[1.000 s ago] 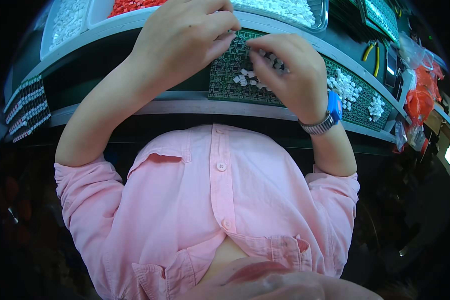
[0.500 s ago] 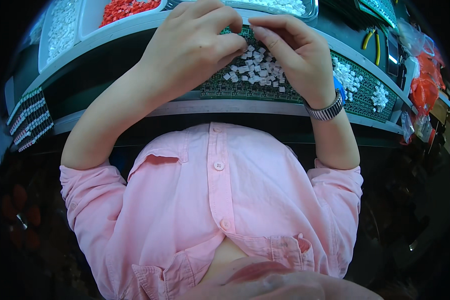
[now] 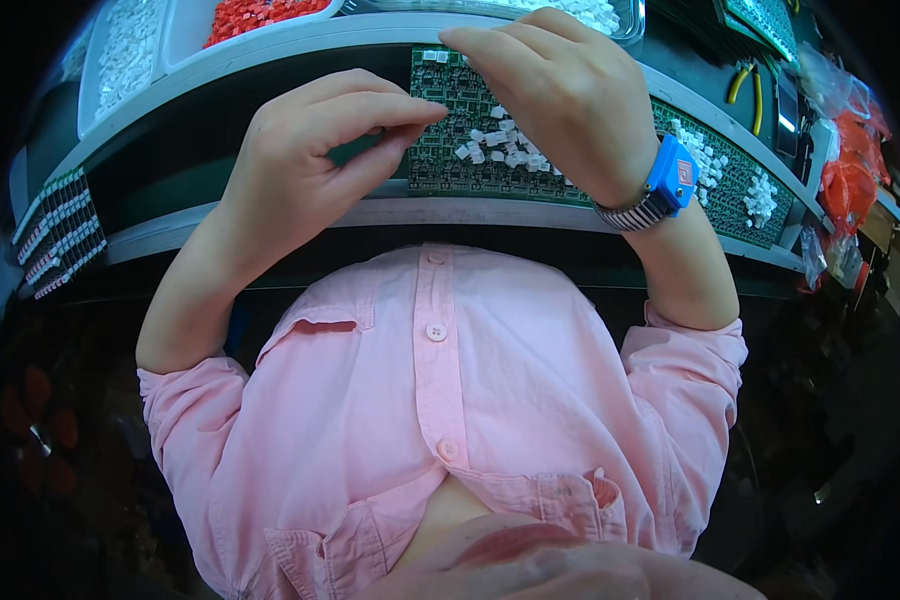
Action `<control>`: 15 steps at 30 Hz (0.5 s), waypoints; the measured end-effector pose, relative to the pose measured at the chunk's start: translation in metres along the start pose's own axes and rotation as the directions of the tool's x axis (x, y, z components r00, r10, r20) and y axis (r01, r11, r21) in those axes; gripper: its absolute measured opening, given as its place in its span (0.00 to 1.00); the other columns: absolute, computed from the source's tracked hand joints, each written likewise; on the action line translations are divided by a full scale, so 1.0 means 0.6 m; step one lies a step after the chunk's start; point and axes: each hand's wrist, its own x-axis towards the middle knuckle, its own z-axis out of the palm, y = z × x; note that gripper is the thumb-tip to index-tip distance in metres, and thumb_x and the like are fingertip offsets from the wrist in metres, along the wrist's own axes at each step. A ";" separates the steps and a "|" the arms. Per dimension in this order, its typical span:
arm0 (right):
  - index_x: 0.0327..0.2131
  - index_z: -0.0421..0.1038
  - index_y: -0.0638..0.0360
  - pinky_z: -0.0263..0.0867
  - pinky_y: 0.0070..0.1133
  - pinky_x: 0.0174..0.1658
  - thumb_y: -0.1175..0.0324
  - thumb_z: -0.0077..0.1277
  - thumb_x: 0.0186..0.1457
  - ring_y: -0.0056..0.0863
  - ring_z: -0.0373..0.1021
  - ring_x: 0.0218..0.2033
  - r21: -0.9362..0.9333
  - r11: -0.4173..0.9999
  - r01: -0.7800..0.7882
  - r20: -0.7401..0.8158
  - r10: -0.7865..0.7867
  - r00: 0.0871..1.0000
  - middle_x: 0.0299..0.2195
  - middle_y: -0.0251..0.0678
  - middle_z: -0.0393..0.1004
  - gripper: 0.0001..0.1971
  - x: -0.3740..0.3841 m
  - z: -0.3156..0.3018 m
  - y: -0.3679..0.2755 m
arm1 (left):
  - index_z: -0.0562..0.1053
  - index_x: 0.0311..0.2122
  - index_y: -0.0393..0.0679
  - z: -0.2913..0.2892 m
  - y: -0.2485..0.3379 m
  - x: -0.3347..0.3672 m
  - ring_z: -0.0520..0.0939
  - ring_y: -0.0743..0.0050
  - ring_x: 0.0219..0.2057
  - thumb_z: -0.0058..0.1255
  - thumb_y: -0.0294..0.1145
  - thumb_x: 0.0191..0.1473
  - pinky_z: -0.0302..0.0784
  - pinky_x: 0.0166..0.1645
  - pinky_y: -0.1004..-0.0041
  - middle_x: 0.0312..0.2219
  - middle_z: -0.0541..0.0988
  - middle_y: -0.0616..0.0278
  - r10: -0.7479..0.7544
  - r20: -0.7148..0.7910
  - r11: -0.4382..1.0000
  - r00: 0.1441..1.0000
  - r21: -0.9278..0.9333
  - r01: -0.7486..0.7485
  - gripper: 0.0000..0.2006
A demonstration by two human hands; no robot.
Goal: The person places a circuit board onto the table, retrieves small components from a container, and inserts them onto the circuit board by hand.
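On my feed the largest thing is one pink shirt, filling the lower middle of the frame. Above it I see two bare hands: the left hand, upper left of centre, is loosely curled, thumb and forefinger close together, and the right hand, upper centre, is bent with its thumb hidden; I cannot tell whether either has hold of anything. Green circuit board spans upper centre to upper right, dark and densely patterned; with the right hand covering its middle, I cannot tell if it is one panel or two. Along the top I count three trays: a white tray of white pieces, a second white tray of red ones, and a clear tray. At upper right lies one yellow-handled tool; one blue wristband circles the right wrist. Smallest are the blocky white connectors, three loose heaps on the green, plus a short row at its top left corner
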 end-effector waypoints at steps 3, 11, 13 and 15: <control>0.38 0.73 0.62 0.70 0.26 0.35 0.74 0.52 0.47 0.33 0.73 0.30 -0.043 0.999 -0.019 0.116 0.024 0.993 0.25 0.34 0.75 0.12 0.012 -0.008 -0.004 | 0.80 0.44 0.36 0.004 0.000 -0.005 0.83 0.68 0.35 0.57 0.14 0.52 0.78 0.40 0.77 0.36 0.82 0.56 -0.007 -0.016 1.000 1.000 0.011 0.007 0.13; 0.35 0.73 0.61 0.70 0.25 0.35 0.74 0.56 0.47 0.33 0.73 0.29 -0.071 0.994 0.077 0.003 -0.077 0.997 0.26 0.34 0.76 0.09 0.000 -0.024 0.006 | 0.80 0.45 0.36 0.002 -0.003 0.006 0.83 0.68 0.36 0.56 0.15 0.53 0.78 0.41 0.76 0.37 0.82 0.56 0.034 -0.030 0.998 0.999 0.054 -0.032 0.13; 0.38 0.81 0.56 0.71 0.23 0.37 0.70 0.62 0.53 0.29 0.74 0.36 -0.145 0.986 -0.082 0.156 0.105 0.982 0.37 0.32 0.79 0.08 -0.025 -0.046 -0.004 | 0.79 0.43 0.37 0.004 -0.005 0.019 0.83 0.67 0.35 0.56 0.16 0.54 0.78 0.40 0.76 0.36 0.82 0.57 0.096 -0.083 0.991 0.992 0.104 -0.087 0.11; 0.36 0.82 0.55 0.71 0.25 0.36 0.67 0.64 0.51 0.28 0.73 0.35 -0.142 0.984 -0.105 0.129 0.123 0.984 0.37 0.30 0.78 0.09 -0.042 -0.039 -0.013 | 0.79 0.41 0.38 0.006 -0.010 0.039 0.83 0.66 0.37 0.57 0.17 0.53 0.78 0.42 0.74 0.36 0.82 0.59 0.111 -0.074 0.983 0.991 0.154 -0.099 0.09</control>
